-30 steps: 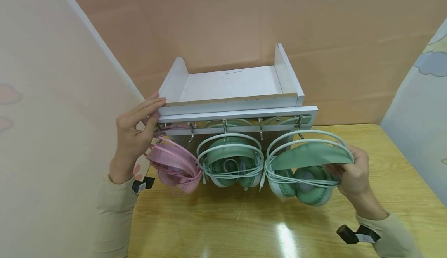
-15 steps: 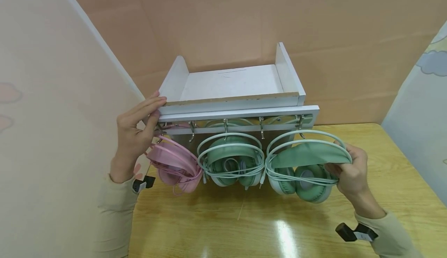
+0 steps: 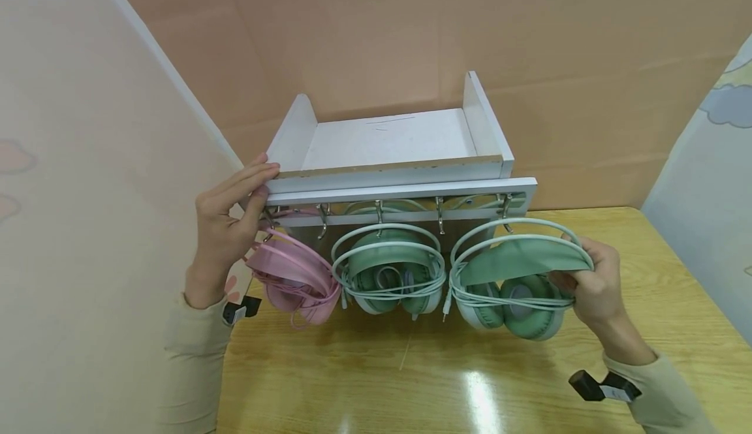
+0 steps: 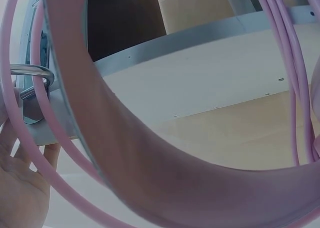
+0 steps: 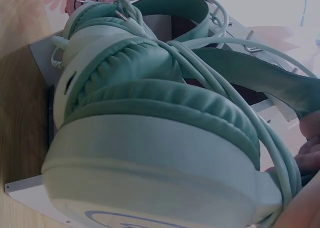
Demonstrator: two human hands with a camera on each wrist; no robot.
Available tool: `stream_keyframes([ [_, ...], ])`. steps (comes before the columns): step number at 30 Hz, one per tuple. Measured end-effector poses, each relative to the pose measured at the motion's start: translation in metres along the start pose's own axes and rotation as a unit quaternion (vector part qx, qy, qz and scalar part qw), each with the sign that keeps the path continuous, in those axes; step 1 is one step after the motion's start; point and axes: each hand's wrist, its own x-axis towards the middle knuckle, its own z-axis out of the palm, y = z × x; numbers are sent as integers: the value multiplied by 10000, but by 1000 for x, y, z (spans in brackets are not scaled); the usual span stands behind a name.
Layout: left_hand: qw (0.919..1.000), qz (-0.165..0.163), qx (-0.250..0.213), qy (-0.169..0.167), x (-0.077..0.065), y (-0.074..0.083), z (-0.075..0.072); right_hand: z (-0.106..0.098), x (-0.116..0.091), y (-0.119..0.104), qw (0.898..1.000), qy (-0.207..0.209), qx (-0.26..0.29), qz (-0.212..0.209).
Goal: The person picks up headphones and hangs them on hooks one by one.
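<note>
My left hand [image 3: 226,218] grips the left end of a white shelf rack [image 3: 388,192], fingers over its top and thumb at the front board. Below that hand, pink headphones [image 3: 294,277] hang from the leftmost hook; their band fills the left wrist view. My right hand [image 3: 593,280] holds green headphones [image 3: 523,258] by the right side of the headband, with the cable bundled across them. Their pale outer bands are at the rightmost hook [image 3: 505,209]; I cannot tell whether they bear on it. Another green pair [image 3: 390,254] hangs from the middle hook.
Two more hooks, such as the one [image 3: 439,215] right of the middle pair, carry nothing. The rack stands on a wooden table [image 3: 446,382] against a tan backdrop [image 3: 376,36]. Pale patterned panels [image 3: 106,179] stand at left and right.
The green headphones in my right hand have shifted slightly up over the second, then a little right in the latest half second. My left hand and the other headphones stay put.
</note>
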Motion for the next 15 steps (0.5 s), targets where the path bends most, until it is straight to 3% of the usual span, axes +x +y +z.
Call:
stream_keyframes([
  [15, 10000, -18, 70, 42, 0, 0, 1, -5, -3, 2, 9994, -323, -115, 51],
])
